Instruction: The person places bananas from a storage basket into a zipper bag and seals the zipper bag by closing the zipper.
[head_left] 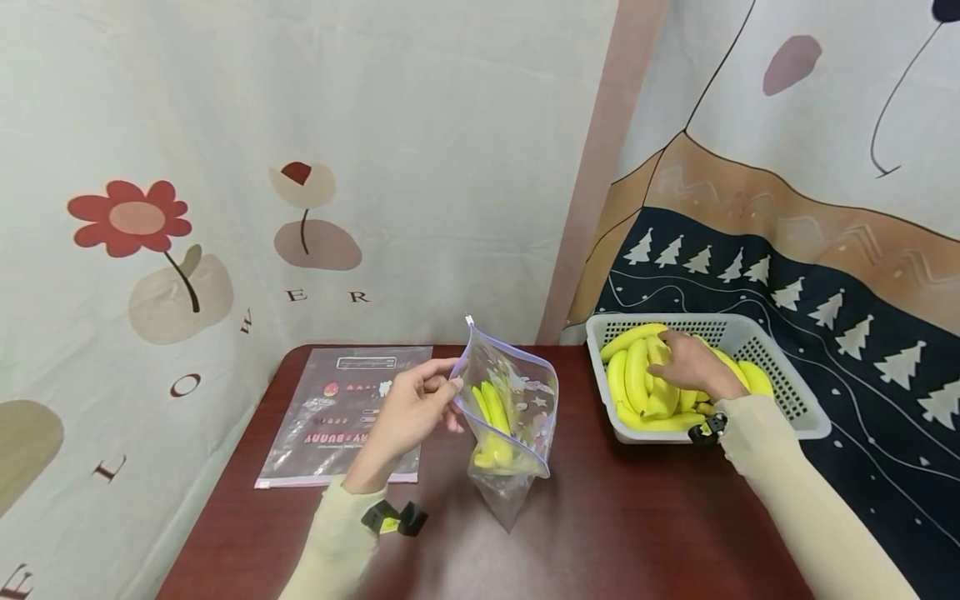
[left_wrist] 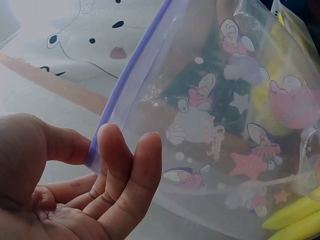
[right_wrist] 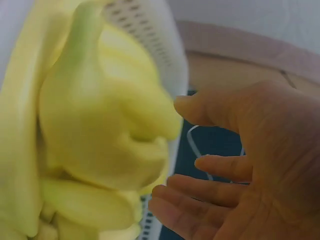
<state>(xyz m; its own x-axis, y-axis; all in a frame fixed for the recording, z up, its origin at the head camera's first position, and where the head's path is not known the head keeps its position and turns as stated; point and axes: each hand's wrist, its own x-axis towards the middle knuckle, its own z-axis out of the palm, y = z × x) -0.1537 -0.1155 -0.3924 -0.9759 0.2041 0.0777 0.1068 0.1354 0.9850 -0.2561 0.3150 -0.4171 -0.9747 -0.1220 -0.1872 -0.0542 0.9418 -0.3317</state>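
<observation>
My left hand [head_left: 416, 406] pinches the lilac-edged mouth of a clear zip bag [head_left: 508, 493] between thumb and fingers. The bag stands open over the table with yellow bananas [head_left: 492, 425] inside. Printed shells and starfish cover its side in the left wrist view, where the fingers [left_wrist: 116, 150] lie at the zip edge. Over at the right, my right hand [head_left: 693, 364] reaches into a pale basket [head_left: 813, 421] of bananas [head_left: 637, 375]. In the right wrist view its fingers are spread beside a bunch of bananas [right_wrist: 95, 120], with nothing held between them.
A second zip bag [head_left: 337, 417], printed and flat, lies on the left of the dark red-brown table [head_left: 600, 517]. Behind the table hangs a patterned cloth [head_left: 450, 167]. The basket stands at the table's back right, near the cloth.
</observation>
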